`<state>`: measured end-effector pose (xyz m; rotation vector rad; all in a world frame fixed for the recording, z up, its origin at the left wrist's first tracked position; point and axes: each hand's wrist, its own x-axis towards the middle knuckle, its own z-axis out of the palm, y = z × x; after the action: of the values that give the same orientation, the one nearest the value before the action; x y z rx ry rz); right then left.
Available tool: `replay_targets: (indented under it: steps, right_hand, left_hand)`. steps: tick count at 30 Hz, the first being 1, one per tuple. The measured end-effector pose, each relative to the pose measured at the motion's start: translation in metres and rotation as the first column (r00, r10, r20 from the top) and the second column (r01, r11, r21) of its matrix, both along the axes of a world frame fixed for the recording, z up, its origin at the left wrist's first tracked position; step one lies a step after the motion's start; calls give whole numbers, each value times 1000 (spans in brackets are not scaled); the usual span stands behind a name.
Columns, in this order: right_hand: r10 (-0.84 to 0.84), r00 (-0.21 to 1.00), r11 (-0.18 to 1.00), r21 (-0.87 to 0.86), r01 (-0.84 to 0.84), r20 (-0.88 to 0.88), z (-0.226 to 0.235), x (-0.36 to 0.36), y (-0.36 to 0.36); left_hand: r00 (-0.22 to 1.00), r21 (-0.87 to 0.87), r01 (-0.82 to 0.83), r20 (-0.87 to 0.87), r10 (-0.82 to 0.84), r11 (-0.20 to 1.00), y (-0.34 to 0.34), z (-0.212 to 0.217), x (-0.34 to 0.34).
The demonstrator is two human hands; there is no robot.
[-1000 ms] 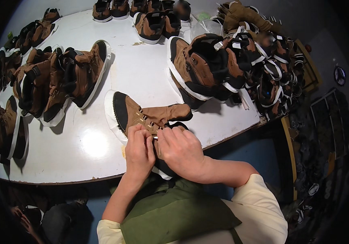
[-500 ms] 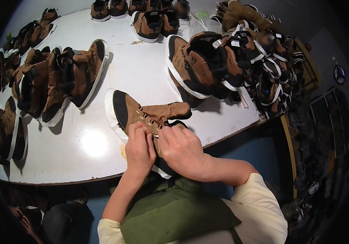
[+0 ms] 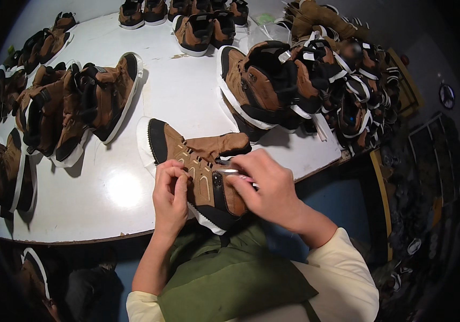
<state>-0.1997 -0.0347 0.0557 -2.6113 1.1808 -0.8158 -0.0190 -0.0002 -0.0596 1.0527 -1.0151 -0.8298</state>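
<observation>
A brown and black high-top shoe [image 3: 204, 180] lies on its side at the table's near edge, its white-edged toe toward the far left and its collar to the right. My left hand [image 3: 170, 193] is closed in a pinch beside the lace loops; what its fingertips hold, if anything, is too small to make out. My right hand [image 3: 267, 188], over the collar side, is closed around a small slim metal tool [image 3: 229, 171] with a pinkish part. The silver end of this tool points left over the shoe's upper; its exact kind is hidden by my fingers.
Several similar shoes [image 3: 104, 96] stand at the left of the white table [image 3: 117, 188]. A large shoe [image 3: 259, 83] and a dense pile of shoes [image 3: 356, 102] fill the right. More shoes [image 3: 198, 32] line the back. Below left, another person's hand [image 3: 51, 308] is at a shoe [image 3: 37, 273].
My right hand has moved right, off the lace loops, and now shows a metal tool. My left hand has shifted slightly left. A shoe has come into view at lower left.
</observation>
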Motion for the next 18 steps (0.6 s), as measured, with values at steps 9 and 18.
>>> replay_targets:
  steps: [9,18]
  right_hand:
    - [-259,915,915,382,130,309,-33,-24,-15]
    - [-525,747,757,624,192,407,-105,-60,-47]
  left_hand:
    - [816,-148,374,521,-249,916,33,5,15]
    - [628,25,412,716,-304,911,29,6,22]
